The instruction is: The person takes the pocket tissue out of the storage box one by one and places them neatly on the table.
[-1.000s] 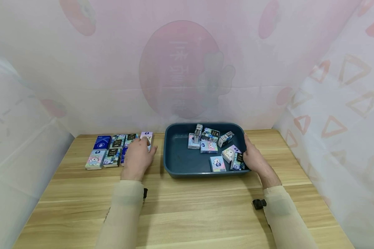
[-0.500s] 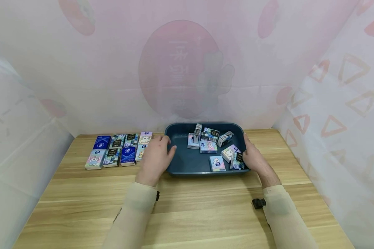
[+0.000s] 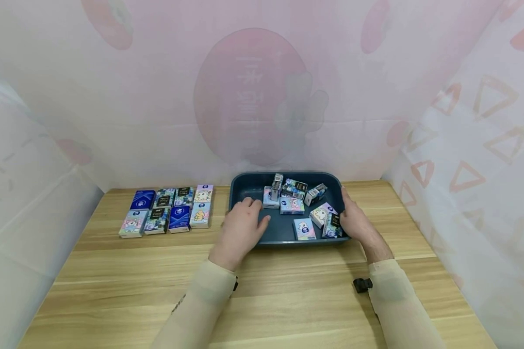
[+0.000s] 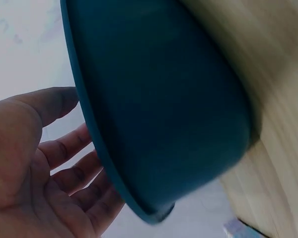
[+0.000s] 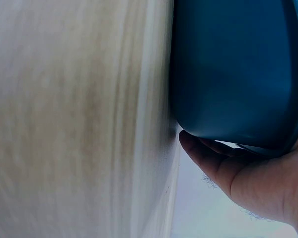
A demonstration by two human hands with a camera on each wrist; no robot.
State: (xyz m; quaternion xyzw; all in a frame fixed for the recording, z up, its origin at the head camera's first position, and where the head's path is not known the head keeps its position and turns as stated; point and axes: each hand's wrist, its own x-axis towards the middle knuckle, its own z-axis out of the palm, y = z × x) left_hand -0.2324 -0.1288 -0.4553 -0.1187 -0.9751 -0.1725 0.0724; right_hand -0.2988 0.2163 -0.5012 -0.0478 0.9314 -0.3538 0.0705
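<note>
My left hand [image 3: 239, 230] is over the left end of the dark blue tray [image 3: 262, 242], fingers loosely bent and holding nothing. The left wrist view has its thumb and fingers [image 4: 79, 173] beside the tray's rim. At the opposite end, my right hand [image 3: 357, 224] holds the tray by its side, with fingers [image 5: 208, 157] along the outer wall in the right wrist view. Inside the tray lie several small tissue packs, among them a pink-and-blue pack [image 3: 304, 230] and a dark floral pack [image 3: 333, 226] close to the right hand.
Left of the tray, several tissue packs stand in two neat rows on the wooden table [image 3: 113, 291], including a blue pack [image 3: 180, 218] and a pack with a yellow figure [image 3: 200, 215]. A printed cloth backdrop [image 3: 157, 97] rises behind the table.
My left hand has left the rightmost packs of the rows and moved right to above the tray, uncovering those packs. My right hand and the tray have stayed put.
</note>
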